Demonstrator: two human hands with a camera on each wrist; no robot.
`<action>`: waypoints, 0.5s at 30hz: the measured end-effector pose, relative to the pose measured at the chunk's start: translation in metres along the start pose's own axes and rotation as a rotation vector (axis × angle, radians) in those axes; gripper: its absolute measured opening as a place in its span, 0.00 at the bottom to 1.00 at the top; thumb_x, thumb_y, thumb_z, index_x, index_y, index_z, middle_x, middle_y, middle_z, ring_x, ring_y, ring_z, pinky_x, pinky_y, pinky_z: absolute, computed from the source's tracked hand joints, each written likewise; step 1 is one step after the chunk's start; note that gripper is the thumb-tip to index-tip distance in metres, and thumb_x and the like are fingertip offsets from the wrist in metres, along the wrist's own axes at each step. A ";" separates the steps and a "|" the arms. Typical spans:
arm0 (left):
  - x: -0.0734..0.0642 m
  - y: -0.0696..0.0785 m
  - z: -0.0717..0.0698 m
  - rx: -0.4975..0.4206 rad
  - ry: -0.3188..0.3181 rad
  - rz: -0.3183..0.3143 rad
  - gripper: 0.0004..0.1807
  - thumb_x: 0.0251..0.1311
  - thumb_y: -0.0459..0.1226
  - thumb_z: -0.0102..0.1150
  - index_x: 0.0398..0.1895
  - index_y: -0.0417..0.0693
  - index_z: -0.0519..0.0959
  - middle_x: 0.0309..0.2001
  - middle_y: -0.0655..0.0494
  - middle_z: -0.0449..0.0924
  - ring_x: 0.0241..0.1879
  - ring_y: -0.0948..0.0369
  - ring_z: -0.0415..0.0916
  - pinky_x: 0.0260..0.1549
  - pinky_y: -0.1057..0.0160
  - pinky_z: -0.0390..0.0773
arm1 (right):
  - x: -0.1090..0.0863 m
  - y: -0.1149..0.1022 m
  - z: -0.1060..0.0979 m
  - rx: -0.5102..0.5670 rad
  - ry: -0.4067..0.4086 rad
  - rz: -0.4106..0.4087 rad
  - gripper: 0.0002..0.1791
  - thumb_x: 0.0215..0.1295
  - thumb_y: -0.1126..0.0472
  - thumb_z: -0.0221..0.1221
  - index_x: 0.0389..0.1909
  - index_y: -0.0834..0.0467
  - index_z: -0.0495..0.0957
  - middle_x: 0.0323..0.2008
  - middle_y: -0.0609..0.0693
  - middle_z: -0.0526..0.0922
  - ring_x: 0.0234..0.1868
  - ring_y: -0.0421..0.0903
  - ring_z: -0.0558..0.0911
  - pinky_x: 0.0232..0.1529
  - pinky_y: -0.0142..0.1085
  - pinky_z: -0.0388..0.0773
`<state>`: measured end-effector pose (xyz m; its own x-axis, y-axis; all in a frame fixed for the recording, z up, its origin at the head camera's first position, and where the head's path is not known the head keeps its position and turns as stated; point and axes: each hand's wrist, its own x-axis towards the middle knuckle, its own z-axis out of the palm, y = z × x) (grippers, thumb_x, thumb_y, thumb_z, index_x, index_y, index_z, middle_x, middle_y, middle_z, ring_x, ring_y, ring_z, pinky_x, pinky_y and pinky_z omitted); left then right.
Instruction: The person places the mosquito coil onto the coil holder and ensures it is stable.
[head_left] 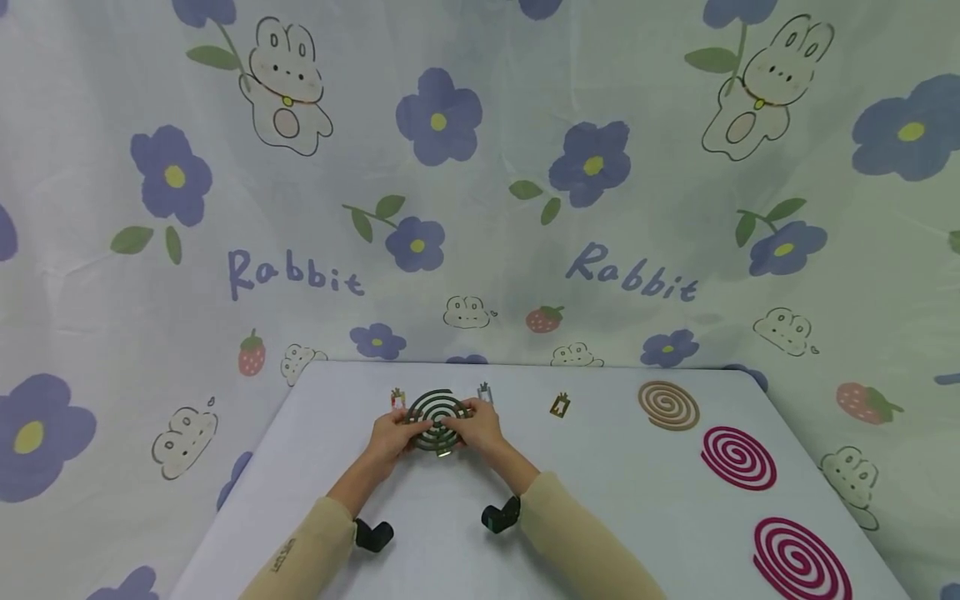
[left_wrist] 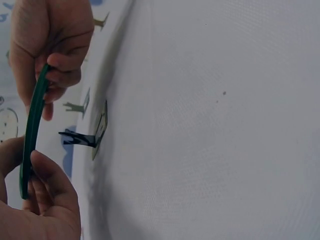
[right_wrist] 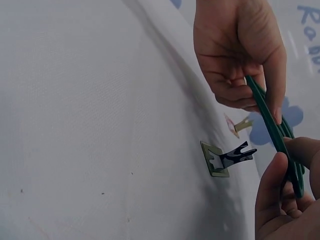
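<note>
Above the white table (head_left: 600, 500), near its far edge, a green coil (left_wrist: 33, 120) is held up off the surface. It is gripped from both sides at once: one side is pinched by the left hand (head_left: 390, 437), the other by the right hand (head_left: 482, 427), with both thumbs laid across its face toward the middle. It is likely light, stiff and brittle, so it is best taken by the outer ring and near the centre together, with no twisting, since the thin rings could snap.

Just beside the coil, but apart from it, a metal stand (right_wrist: 235, 157) is seen with its forked tab raised, and the rings could be caught on that tab. More small stands (head_left: 560, 405) are set along the far side. To the right, a tan coil (head_left: 668, 406) and two magenta coils (head_left: 737, 457) are laid flat, well apart from the hands.
</note>
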<state>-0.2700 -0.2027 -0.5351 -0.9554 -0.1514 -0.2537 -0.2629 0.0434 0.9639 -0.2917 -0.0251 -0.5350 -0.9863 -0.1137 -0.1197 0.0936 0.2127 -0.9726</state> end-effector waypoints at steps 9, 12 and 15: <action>0.005 -0.009 0.002 -0.022 0.011 -0.016 0.24 0.53 0.36 0.72 0.50 0.31 0.76 0.38 0.50 0.80 0.31 0.61 0.76 0.27 0.66 0.77 | 0.004 0.005 0.002 0.003 0.012 0.025 0.19 0.53 0.61 0.72 0.43 0.63 0.78 0.29 0.52 0.80 0.16 0.41 0.77 0.17 0.33 0.77; 0.007 -0.011 0.003 -0.031 0.021 -0.027 0.23 0.53 0.36 0.72 0.49 0.32 0.77 0.37 0.50 0.80 0.30 0.62 0.76 0.27 0.66 0.77 | 0.006 0.006 0.002 -0.004 0.013 0.034 0.19 0.54 0.60 0.72 0.44 0.63 0.78 0.30 0.52 0.80 0.16 0.41 0.77 0.18 0.34 0.78; 0.009 -0.012 0.003 -0.032 0.024 -0.030 0.23 0.53 0.36 0.72 0.49 0.31 0.77 0.37 0.51 0.79 0.31 0.62 0.75 0.27 0.67 0.76 | 0.006 0.006 0.003 -0.004 0.018 0.032 0.20 0.54 0.60 0.72 0.45 0.64 0.78 0.30 0.52 0.79 0.16 0.42 0.76 0.18 0.36 0.79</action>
<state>-0.2759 -0.2015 -0.5493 -0.9436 -0.1755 -0.2806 -0.2862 0.0072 0.9581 -0.2968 -0.0272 -0.5425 -0.9851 -0.0894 -0.1472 0.1246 0.2199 -0.9675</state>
